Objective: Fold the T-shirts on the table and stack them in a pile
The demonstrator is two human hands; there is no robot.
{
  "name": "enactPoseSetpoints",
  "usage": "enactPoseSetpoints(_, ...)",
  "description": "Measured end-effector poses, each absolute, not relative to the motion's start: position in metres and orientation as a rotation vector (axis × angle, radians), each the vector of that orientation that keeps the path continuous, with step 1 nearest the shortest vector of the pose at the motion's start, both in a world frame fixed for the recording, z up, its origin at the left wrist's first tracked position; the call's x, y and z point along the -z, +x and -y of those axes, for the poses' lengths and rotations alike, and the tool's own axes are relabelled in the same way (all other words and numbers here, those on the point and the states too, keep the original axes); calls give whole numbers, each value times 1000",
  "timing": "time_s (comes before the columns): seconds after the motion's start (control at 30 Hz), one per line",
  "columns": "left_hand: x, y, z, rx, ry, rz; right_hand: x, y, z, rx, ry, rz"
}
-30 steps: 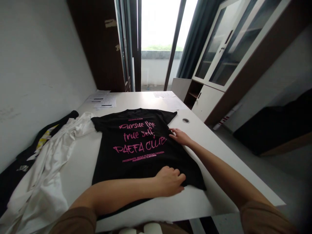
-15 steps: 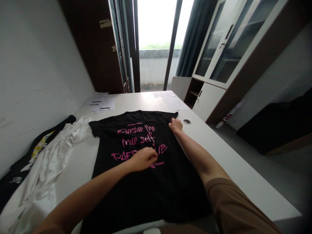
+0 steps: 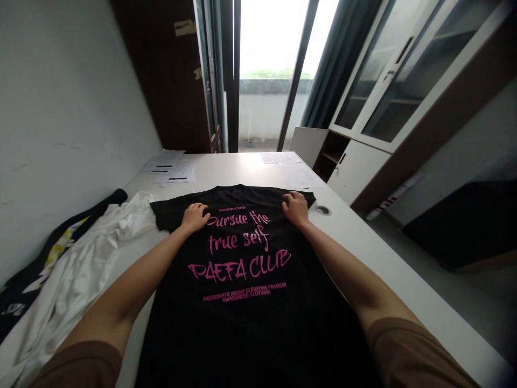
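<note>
A black T-shirt (image 3: 242,339) lies spread out on the white table, its neckline away from me. Pink lettering across it reads "Pursue the true self" and "PAEFA CLUB". My left hand (image 3: 195,217) rests on the upper left of the shirt, beside the start of the lettering, fingers slightly bent and apart. On the upper right, near the sleeve, my right hand (image 3: 296,208) touches the fabric with its fingers loosely curved and apart. Neither hand shows cloth gathered in it. The shirt's lower edge runs out of view.
White satiny cloth (image 3: 92,253) lies along the table's left side, next to a dark garment (image 3: 24,291) with yellow and white patches by the wall. Papers (image 3: 172,168) lie at the far left corner. A round cable hole (image 3: 323,210) sits right of the shirt on the table (image 3: 388,280).
My left hand has moved from over the middle of the lettering to the shirt's upper left. My right hand has left the right sleeve edge and rests further in. The view has shifted slightly.
</note>
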State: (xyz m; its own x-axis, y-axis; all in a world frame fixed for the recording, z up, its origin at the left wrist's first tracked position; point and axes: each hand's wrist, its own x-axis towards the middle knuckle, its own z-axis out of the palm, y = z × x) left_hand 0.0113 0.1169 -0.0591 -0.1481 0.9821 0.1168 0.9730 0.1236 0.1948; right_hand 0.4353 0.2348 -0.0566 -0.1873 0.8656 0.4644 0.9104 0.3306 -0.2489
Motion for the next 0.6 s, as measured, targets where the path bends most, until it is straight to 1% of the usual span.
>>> enactPoseSetpoints(0.07,69,20,-134,-271,1992,-2312,60,394,-234,124,-1372,2295)
enactPoseSetpoints(0.1,73,24,-141,-218,1965,-2307,63,375,-234,53,-1331,2410)
enactPoseSetpoints(0.2,87,29,-154,-86,1910,-2291,78,335,-243,-241,-1444,2596)
enactPoseSetpoints(0.27,93,25,-161,-56,1916,-2277,89,321,-255,-336,-1528,2620)
enactPoseSetpoints(0.43,99,9,-185,-21,1916,-2261,101,310,-287,-372,-1569,2610)
enactPoseSetpoints(0.6,98,0,-215,-21,1943,-2246,104,309,-294,-362,-1583,2554)
